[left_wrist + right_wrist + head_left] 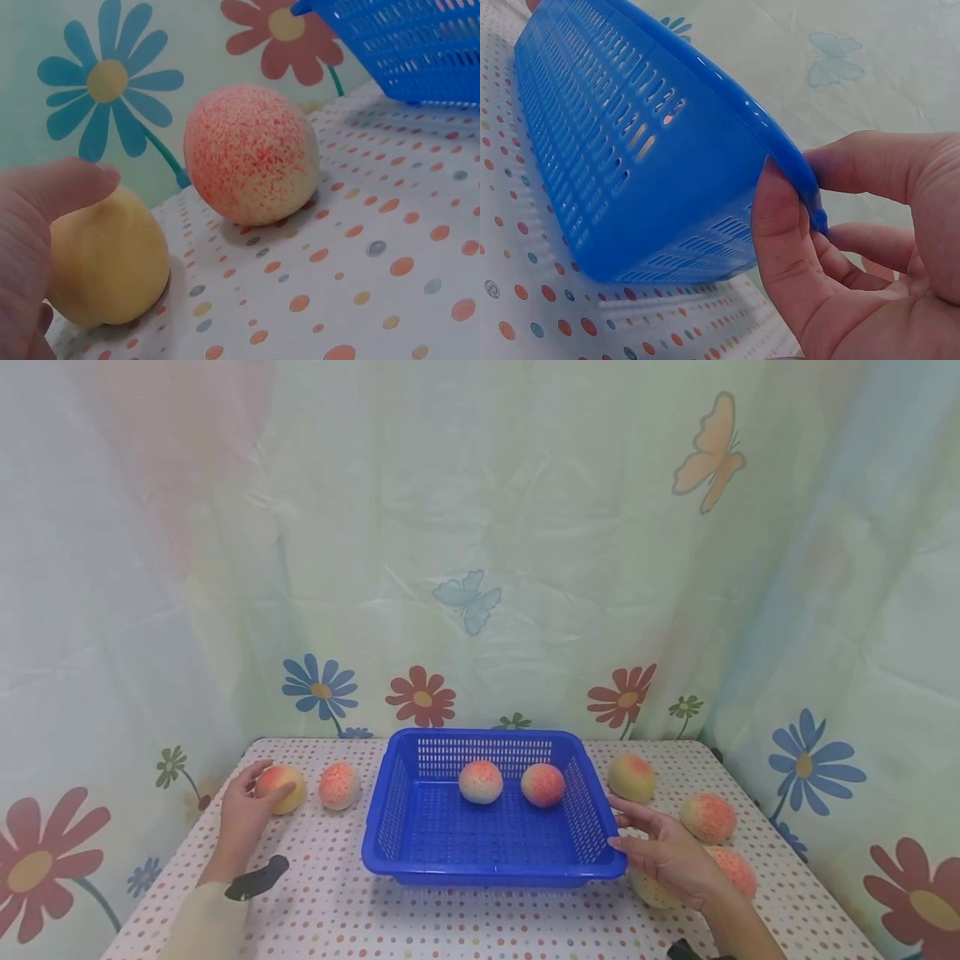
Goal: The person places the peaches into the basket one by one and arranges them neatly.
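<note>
At the left of the table, my left hand (246,806) curls its thumb and fingers round a yellow peach with a red blush (288,789). The left wrist view has the thumb over this peach (116,262), which sits on the table. A pinkish speckled peach (339,787) lies just right of it, apart from the hand. My right hand (663,852) pinches the right rim of a blue plastic basket (495,870) near its front corner. Inside the basket, toward the back, are a pale pink-topped peach (481,782) and a redder peach (543,786).
Several peaches lie right of the basket: a yellowish one (632,777) at the back, a speckled one (708,818), and others partly hidden by the right hand. A dotted cloth (315,902) covers the table. A flowered curtain (480,527) hangs behind and at both sides.
</note>
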The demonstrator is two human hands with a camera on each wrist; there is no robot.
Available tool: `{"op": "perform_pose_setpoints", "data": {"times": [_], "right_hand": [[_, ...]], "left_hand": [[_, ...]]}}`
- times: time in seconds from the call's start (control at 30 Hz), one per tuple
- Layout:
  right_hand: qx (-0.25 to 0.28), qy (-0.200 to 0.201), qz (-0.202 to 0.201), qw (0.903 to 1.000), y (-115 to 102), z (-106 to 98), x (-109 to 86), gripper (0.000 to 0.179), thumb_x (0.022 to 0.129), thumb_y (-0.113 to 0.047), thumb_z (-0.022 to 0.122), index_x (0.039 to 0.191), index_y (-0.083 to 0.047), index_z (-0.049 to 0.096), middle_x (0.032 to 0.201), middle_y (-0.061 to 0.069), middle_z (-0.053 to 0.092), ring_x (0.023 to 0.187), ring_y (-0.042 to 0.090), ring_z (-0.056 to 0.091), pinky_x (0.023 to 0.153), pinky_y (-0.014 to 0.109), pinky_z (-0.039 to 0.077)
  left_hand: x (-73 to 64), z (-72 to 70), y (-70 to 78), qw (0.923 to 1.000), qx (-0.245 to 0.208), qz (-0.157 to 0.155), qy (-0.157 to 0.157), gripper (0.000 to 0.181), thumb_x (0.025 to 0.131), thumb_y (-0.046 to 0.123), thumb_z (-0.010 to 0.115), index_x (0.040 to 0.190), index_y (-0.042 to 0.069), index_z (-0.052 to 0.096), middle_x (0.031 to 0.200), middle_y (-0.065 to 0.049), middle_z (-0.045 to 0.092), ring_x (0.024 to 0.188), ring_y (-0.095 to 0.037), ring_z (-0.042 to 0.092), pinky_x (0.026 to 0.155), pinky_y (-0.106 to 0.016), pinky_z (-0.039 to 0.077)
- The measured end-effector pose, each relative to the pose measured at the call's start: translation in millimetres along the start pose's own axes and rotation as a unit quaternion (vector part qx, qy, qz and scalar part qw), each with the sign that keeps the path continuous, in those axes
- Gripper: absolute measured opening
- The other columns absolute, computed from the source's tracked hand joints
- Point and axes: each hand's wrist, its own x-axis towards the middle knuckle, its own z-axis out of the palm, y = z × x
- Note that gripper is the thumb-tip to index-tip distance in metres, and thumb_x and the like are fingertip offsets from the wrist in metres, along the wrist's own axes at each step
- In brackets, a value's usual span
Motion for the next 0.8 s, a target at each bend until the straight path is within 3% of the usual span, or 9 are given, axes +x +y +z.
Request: {"op": "perform_pose_setpoints", "data": {"times": [0.37, 0.5, 0.8], "right_hand": [[-0.001, 0.003, 0.0, 1.0, 2.4, -1.3, 0.6, 0.077, 0.098, -0.009, 0.068, 0.162, -0.005, 0.026, 0.13, 0.012, 0.043, 0.114, 0.021, 0.068, 0.097, 0.041, 0.06], [0.0, 0.002, 0.0, 1.0, 2.7, -1.0, 0.6, 0.077, 0.098, -0.009, 0.068, 0.162, -0.006, 0.026, 0.132, 0.013, 0.043, 0.115, 0.022, 0.067, 0.097, 0.042, 0.06], [0.003, -0.002, -0.004, 1.0, 3.1, -1.0, 0.3, 0.078, 0.098, -0.008, 0.068, 0.162, -0.004, 0.024, 0.13, 0.013, 0.043, 0.115, 0.022, 0.068, 0.097, 0.041, 0.06]], "left_hand": [[4.4, -1.2, -1.9, 0.999, 0.023, -0.001, -0.038, 0.088, 0.094, 0.039, 0.074, 0.163, 0.016, 0.024, 0.162, -0.022, 0.032, 0.142, -0.045, 0.038, 0.114, -0.06, 0.041], [1.9, -3.9, 0.0, 0.9986, 0.04, 0.005, -0.033, 0.086, 0.095, 0.043, 0.072, 0.162, 0.015, 0.026, 0.16, -0.023, 0.033, 0.137, -0.043, 0.04, 0.107, -0.056, 0.046], [-4.1, -5.2, 17.2, 0.9989, 0.034, 0.023, -0.022, 0.088, 0.092, 0.047, 0.075, 0.161, 0.018, 0.029, 0.163, -0.021, 0.031, 0.144, -0.046, 0.035, 0.111, -0.061, 0.045]]}}
